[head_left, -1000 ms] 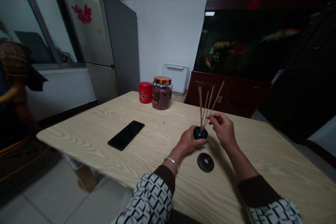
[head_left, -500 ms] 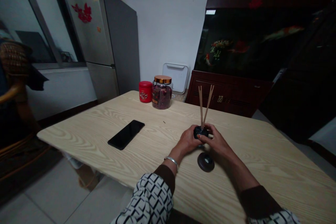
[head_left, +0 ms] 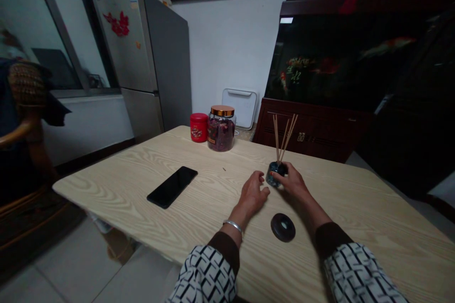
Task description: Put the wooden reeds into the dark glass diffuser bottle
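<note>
A small dark glass reed diffuser bottle (head_left: 273,176) with several thin reed sticks (head_left: 283,138) fanning out of its top is on the wooden table, right of the middle. My right hand (head_left: 294,181) grips the bottle from its right side, thumb across the front. To the left of it, my left hand (head_left: 253,193) is apart from the bottle, fingers parted and loosely curved, with nothing in it. Nearer to me lies a dark round disc (head_left: 283,227) with a light spot at its centre, between my forearms and touched by neither hand.
A black phone (head_left: 172,187) lies flat on the table (head_left: 121,175) to the left. At the far edge stand a red canister (head_left: 198,128) and a glass jar (head_left: 221,132) with a copper lid. Beyond are a fridge (head_left: 170,61) and a fish tank (head_left: 334,61).
My left hand has let go of the bottle and drawn back to the left. The right hand still holds it. The reed sticks have spread wider apart.
</note>
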`<state>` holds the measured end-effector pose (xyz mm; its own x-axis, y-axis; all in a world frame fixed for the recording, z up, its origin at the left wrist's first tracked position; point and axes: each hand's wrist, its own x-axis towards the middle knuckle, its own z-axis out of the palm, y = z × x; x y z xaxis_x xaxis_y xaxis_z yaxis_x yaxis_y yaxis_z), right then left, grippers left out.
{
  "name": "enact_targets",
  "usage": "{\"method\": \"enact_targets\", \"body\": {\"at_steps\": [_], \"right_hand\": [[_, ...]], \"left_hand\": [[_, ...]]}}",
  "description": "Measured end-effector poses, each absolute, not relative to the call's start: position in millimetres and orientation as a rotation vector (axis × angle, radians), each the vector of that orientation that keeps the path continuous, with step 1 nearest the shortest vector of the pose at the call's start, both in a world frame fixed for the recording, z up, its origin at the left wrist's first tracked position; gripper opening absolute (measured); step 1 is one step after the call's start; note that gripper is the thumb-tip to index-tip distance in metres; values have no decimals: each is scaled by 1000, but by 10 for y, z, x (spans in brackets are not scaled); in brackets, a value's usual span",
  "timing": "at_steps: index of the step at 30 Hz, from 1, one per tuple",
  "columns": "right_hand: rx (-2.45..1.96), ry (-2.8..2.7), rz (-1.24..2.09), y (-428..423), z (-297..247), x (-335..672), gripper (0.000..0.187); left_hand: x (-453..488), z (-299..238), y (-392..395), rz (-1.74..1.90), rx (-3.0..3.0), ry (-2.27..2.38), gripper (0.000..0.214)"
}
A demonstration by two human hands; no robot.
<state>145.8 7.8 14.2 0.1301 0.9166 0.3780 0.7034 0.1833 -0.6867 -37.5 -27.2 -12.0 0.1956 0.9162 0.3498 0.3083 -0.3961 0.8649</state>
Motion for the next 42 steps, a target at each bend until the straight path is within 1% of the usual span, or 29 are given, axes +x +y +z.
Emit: {"method": "enact_targets", "body": {"at_steps": [5,8,10,11,15,17,19,21,22,24,26,29,31,34,39,42], "right_hand": [[-1617,-1576,283,374,112,1526,59],[-1584,-1494,281,260,6,1518,69],[-1568,-1412,304,79,-92,1513,71],[-1557,-1378,341,-26,-137,1513,68],[-1452,-1269,602,-394,-205,1518,46],[-1404,-1224,675,-502,-137,1522,41],[-1380,-1196,701,-571,35,1536,38],[-1319,-1172,773,-634,343,1564,38],[-1264,-1168,818,-673,553,1584,42],[-1004,-1168,1008,-775,1062,1621,54],[-723,-1215,1080,-911,1631,1641,61],[-425,-1273,1087,-1142,2365,1609,64],[-288,-1281,1066,-1278,2635,1555,64],[-171,-1257,1060,-1403,2627,1457,64],[-19,-1115,1201,-1425,2009,1315,71],[57,-1033,1263,-1387,1778,1275,73]], "left_hand": [[-373,-109,-263,1194,1842,1177,31],[-374,-92,-266,1173,1812,1165,24],[-372,-87,-266,1161,1802,1165,20],[-371,-87,-269,1156,1803,1165,19],[-375,-95,-306,1159,1762,1164,15],[-386,-67,-336,1175,1667,1136,14],[-409,37,-359,1178,1595,1095,18],[-451,263,-377,1169,1565,1017,30],[-478,430,-388,1162,1553,950,38],[-545,866,-426,1190,1423,685,57],[-621,1383,-500,1211,1318,385,72],[-729,2085,-678,1229,1213,-25,80],[-773,2358,-811,1231,1156,-216,84],[-777,2374,-954,1237,1063,-374,92],[-689,1793,-1004,1260,882,-403,99],[-640,1562,-985,1268,805,-387,103]]}}
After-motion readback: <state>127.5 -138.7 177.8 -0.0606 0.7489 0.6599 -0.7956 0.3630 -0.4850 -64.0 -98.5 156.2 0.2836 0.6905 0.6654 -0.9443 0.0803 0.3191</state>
